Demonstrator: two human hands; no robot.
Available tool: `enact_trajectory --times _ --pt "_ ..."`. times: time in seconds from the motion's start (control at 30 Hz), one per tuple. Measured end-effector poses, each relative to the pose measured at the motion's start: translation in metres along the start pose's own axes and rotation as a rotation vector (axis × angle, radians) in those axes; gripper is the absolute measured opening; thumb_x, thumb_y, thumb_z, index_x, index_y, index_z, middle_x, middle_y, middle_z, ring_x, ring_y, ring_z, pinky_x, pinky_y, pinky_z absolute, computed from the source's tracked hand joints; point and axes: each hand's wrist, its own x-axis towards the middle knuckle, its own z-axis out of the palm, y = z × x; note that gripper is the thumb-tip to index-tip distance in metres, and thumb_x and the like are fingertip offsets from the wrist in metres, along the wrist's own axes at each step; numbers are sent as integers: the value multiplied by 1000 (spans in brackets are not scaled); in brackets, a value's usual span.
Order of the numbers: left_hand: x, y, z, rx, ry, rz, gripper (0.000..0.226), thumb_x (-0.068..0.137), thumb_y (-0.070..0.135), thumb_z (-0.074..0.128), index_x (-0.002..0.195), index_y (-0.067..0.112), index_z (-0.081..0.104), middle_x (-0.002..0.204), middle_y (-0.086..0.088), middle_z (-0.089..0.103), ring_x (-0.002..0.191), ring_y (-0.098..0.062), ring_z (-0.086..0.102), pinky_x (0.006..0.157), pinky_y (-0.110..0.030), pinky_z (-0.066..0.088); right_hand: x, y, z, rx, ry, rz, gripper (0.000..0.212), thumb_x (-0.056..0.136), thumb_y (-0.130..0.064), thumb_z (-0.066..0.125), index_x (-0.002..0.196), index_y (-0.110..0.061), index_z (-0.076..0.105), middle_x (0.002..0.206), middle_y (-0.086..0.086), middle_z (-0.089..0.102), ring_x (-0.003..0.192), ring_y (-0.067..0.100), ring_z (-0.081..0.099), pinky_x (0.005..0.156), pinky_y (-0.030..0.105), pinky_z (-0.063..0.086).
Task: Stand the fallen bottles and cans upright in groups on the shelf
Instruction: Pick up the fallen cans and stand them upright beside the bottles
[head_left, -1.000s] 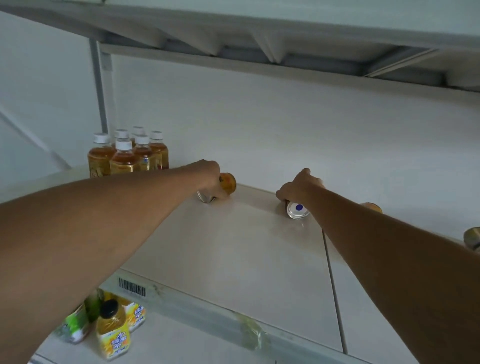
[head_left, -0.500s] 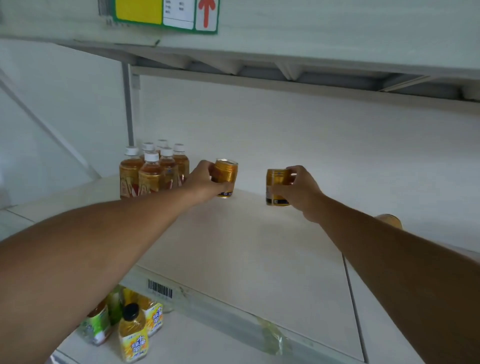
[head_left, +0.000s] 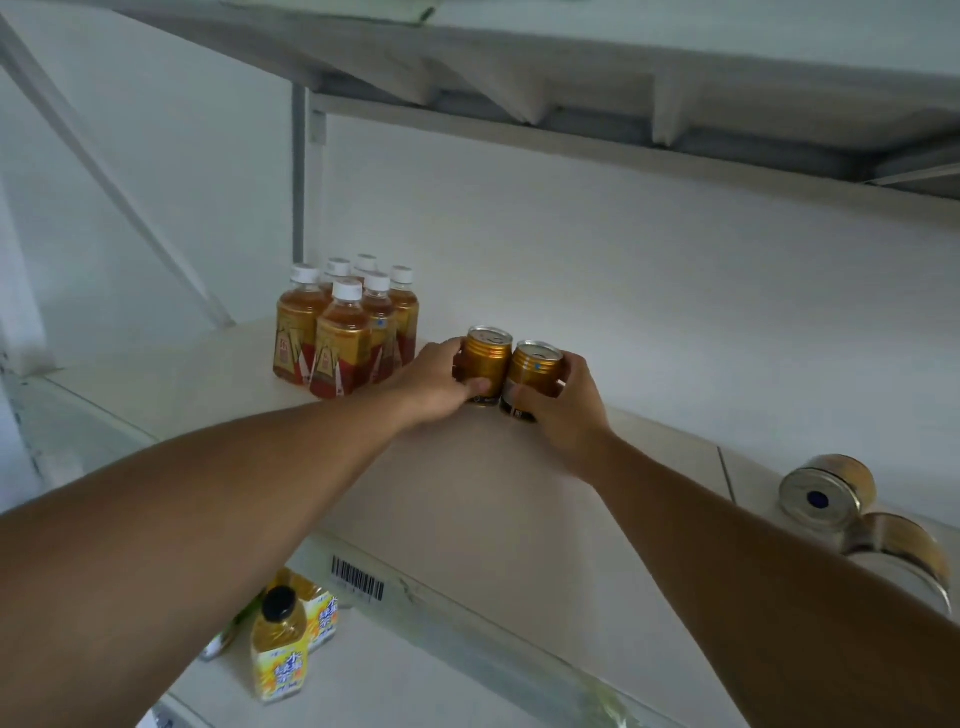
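Bottles (head_left: 345, 332) grouped upright; left hand (head_left: 434, 382) and right hand (head_left: 563, 410) each gripping an upright gold can (head_left: 485, 364), (head_left: 532, 379); two fallen cans (head_left: 826, 491) remaining on shelf (head_left: 467, 499).

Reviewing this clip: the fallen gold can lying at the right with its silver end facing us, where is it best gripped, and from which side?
Probably around its gold side wall, coming from above. The fallen can lies on its side on the shelf with its flat end toward the camera, so fingers can span the round body. A second fallen can lies close in front, crowding a front approach.
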Motion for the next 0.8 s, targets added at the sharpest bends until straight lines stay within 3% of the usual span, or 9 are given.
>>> enact_trajectory --times 0.17,0.43,0.63,0.7,0.77,0.8 --pt "-3 6 5 29 48 -6 61 103 33 72 158 16 49 154 -6 60 141 -26 58 120 -48 45 6 1 8 -80 12 -6 74 83 -38 87 145 -33 48 115 -17 62 105 11 65 83 29 53" --pt "-4 9 5 85 20 -28 65 107 36 66 163 17 41 162 -8 53 148 -28 51 120 -43 40 8 5 11 -125 6 -2 69 88 -41 80 147 -35 45 121 -12 63 96 2 61 71 21 47" --pt "-3 6 4 79 -6 -44 67 107 37 66 165 19 38 165 -7 50 149 -29 51 123 -49 40 6 4 11 -158 9 3 70 90 -43 80 149 -37 43 120 -14 61 104 11 62 69 18 44" --pt "-3 5 3 81 -15 -41 70 106 36 68 167 20 36 166 -6 49 150 -29 50 124 -50 40 6 4 10 -167 9 4 74 89 -42 81 152 -34 41 124 -12 62 115 17 64 75 21 49" --pt "-4 5 0 71 -58 -45 90 102 39 72 173 21 20 172 -5 42 155 -28 45 125 -49 39 3 1 8 -142 3 23 96 87 -44 83 164 -28 27 149 -4 56 137 22 55 100 35 53" --pt "-6 5 -2 70 -83 -51 106 98 45 74 175 23 5 175 -4 35 159 -28 39 126 -50 37 1 -2 7 -127 6 39 108 86 -47 84 168 -27 18 162 -2 45 147 23 46 111 42 48"
